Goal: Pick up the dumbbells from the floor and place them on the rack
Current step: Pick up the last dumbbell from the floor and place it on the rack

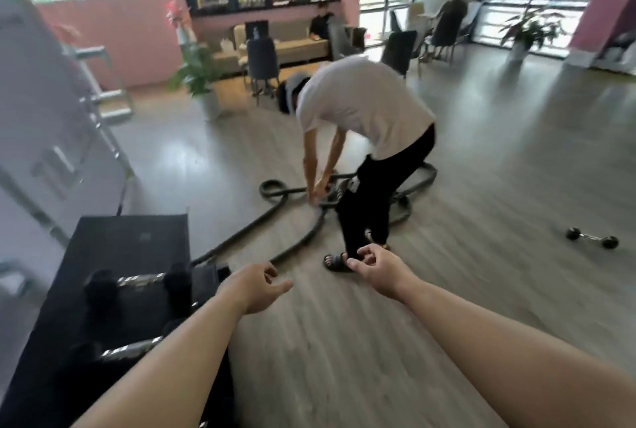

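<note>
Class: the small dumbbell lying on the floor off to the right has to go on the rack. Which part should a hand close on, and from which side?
Grip the dumbbell by its thin shiny bar, midway between the two dark end weights, coming from above. It lies flat on the wooden floor, so only the top is open. The right hand is nearer and empty.

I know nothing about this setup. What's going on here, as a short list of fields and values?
place: gym room with wooden floor
left hand: empty, fingers loosely open, held out over the floor
right hand: empty, fingers curled but holding nothing
dumbbells on rack: two, chrome handles, at lower left
dumbbell on floor: one, far right, untouched
other person: bent over, handling a thick black rope
task state: floor dumbbell not yet picked up
</note>
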A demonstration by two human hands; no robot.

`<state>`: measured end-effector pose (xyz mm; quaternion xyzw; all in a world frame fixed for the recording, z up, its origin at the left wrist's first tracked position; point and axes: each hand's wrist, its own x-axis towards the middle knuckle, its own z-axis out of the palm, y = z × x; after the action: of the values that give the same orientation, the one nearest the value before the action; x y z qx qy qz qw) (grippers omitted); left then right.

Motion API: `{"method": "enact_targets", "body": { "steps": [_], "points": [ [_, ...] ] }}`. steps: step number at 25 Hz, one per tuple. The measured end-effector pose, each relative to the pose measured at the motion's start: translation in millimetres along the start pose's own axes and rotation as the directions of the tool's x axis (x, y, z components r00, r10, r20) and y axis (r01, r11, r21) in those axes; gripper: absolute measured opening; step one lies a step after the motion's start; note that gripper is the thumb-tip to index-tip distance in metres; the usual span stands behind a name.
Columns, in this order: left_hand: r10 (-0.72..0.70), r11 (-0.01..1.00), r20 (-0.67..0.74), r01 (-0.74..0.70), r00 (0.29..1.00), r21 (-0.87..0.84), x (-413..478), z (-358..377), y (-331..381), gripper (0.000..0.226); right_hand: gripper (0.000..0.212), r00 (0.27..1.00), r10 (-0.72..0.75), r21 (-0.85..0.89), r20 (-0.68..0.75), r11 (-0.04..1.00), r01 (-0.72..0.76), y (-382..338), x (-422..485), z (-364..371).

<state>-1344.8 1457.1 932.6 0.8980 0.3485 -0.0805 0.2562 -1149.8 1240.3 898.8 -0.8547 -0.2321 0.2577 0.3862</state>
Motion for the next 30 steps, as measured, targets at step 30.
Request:
{"method": "enact_targets", "body": {
  "steps": [30],
  "points": [
    [0.497,0.847,0.228,-0.410,0.837,-0.339,493,228,805,0.046,0.032,0.636,0.527,0.323,-0.563,0.849,-0.418,386,205,-707]
  ]
}}
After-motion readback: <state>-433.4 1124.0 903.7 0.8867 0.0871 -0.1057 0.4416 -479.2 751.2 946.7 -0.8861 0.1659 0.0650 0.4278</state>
